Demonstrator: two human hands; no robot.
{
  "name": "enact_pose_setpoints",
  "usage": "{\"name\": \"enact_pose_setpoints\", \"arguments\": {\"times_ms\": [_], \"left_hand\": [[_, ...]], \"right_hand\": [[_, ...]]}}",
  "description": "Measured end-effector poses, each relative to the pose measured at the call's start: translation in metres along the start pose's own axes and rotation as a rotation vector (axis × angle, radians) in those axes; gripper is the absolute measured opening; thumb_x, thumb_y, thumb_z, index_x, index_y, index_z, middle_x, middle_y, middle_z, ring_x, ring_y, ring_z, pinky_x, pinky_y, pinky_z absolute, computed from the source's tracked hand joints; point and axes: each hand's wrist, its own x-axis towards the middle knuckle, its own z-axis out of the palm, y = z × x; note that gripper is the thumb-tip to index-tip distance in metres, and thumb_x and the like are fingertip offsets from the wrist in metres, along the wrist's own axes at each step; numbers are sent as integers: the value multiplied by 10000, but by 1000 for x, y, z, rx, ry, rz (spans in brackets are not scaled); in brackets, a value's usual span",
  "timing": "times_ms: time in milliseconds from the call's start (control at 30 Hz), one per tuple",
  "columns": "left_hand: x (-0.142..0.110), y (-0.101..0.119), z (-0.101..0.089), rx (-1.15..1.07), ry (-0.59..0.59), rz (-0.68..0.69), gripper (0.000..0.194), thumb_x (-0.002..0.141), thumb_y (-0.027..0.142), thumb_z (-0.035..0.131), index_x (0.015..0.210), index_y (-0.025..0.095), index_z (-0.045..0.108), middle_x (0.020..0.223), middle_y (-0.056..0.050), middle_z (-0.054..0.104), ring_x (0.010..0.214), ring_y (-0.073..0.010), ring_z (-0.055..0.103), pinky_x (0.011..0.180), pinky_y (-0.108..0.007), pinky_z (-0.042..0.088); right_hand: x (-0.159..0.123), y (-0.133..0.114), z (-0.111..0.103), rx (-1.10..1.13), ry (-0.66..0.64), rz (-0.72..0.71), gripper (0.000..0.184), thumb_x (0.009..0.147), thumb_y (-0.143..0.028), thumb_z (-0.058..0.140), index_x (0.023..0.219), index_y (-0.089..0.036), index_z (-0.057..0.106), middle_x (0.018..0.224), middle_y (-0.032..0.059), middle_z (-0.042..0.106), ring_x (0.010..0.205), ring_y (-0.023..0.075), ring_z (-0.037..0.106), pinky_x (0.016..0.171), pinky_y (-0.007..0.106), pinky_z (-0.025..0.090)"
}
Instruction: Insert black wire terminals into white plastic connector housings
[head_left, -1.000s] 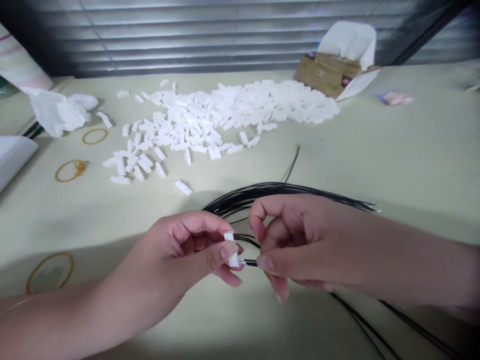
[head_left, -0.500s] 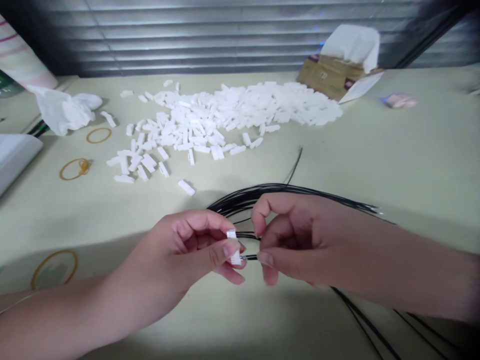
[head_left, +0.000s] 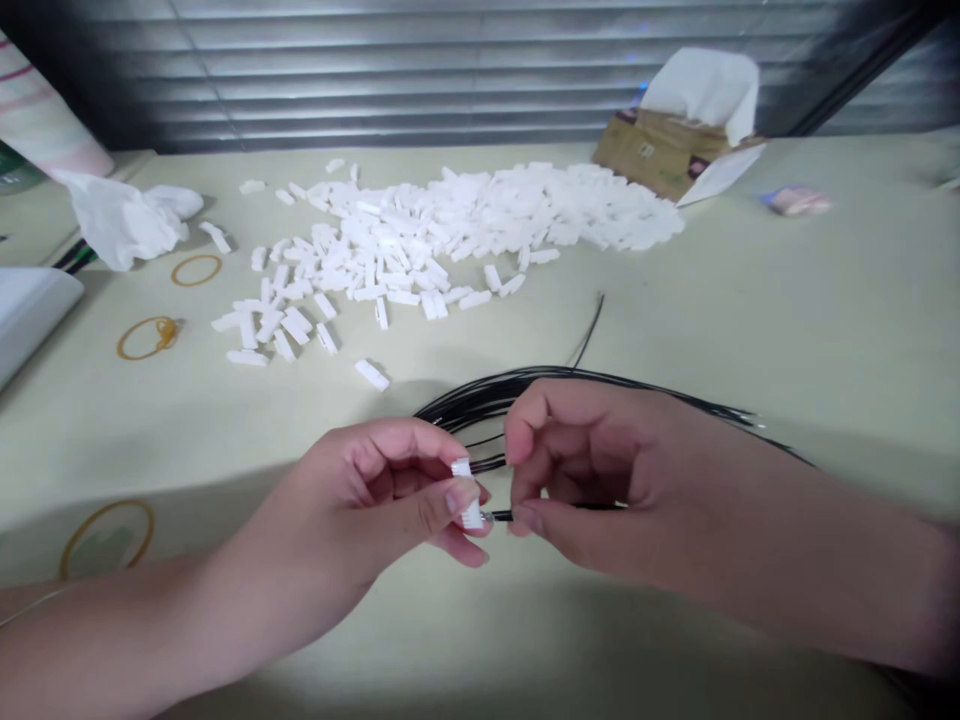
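Foreground, near edge of the bench: left hand closed in a firm pinch, thumb and forefinger grasping a small white connector housing stood on its narrow end. Just beside it, right hand also closed, thumb and forefinger pinching a single black wire, its bright metal tip touching the lower end of the housing. Behind both hands, a loose bundle of thin black wires lying on the bench, one strand curving up and away, the ends fanning out toward the right. At lower left, a tan rubber band flat on the bench. Farther on, a stray white housing apart from a wide scattered pile of white connector housings, densest toward the far edge. Left of the pile, two more rubber bands and a crumpled tissue. Along the far edge, a torn cardboard tissue box with white tissue protruding, a small pink packet to its right, and a slatted window blind beyond.
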Motion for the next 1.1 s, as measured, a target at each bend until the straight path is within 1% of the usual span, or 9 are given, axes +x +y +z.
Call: {"name": "enact_pose_setpoints", "arguments": {"times_ms": [133,233,400,633,733,833,933,1000,1100], "left_hand": [[1,0,1,-8,4,3,51,823,156,685,776,170,700,701,42,663,641,-59,660,644,-113,519],[0,0,1,-15,-12,14,41,812,168,699,771,164,697,701,43,660,644,-55,657,638,-102,519],[-1,-1,0,-15,-15,10,30,804,179,710,784,159,700,704,44,663,643,-64,669,646,-105,526],[2,0,1,-8,-3,17,62,810,134,685,752,149,703,692,36,666,625,-66,668,633,-103,531],[2,-1,1,-23,-4,20,44,797,134,697,757,149,709,694,29,673,622,-66,661,630,-104,535],[2,-1,0,-27,-4,23,22,791,141,707,775,151,717,713,21,683,623,-67,666,633,-106,538],[1,-1,0,-20,6,25,23,786,134,710,781,155,721,713,19,688,614,-66,671,627,-102,536],[0,-1,0,-7,10,34,27,788,132,706,787,155,720,726,14,695,621,-70,677,628,-104,539],[-2,-2,0,7,12,42,18,789,135,703,783,150,711,730,9,699,618,-72,679,625,-108,540]], "right_hand": [[3,0,0,-1,-12,25,193,664,-242,572,842,-237,500,701,-55,653,570,95,517,486,203,395],[2,-2,-1,-8,-17,22,217,644,-239,572,844,-239,488,688,-59,657,552,91,500,473,200,391],[2,-3,1,21,14,-5,223,628,-200,553,840,-241,492,653,-68,653,523,80,487,451,181,385],[3,1,5,-4,82,-124,191,659,-170,552,829,-244,507,641,-77,653,511,69,522,429,148,396],[0,4,7,-33,139,-218,186,661,-125,541,803,-238,505,613,-89,640,501,58,539,433,135,403],[-2,6,9,-122,211,-343,202,652,-90,533,787,-238,510,577,-105,610,476,46,534,435,134,405],[-5,8,12,-238,287,-428,205,666,-78,523,784,-246,534,579,-108,593,460,38,513,424,137,398],[-6,8,13,-297,327,-461,197,680,-72,509,762,-248,544,571,-103,580,460,39,502,426,142,395],[-6,9,15,-274,318,-463,199,676,-65,511,753,-246,542,561,-108,578,451,34,493,426,138,391]]}}
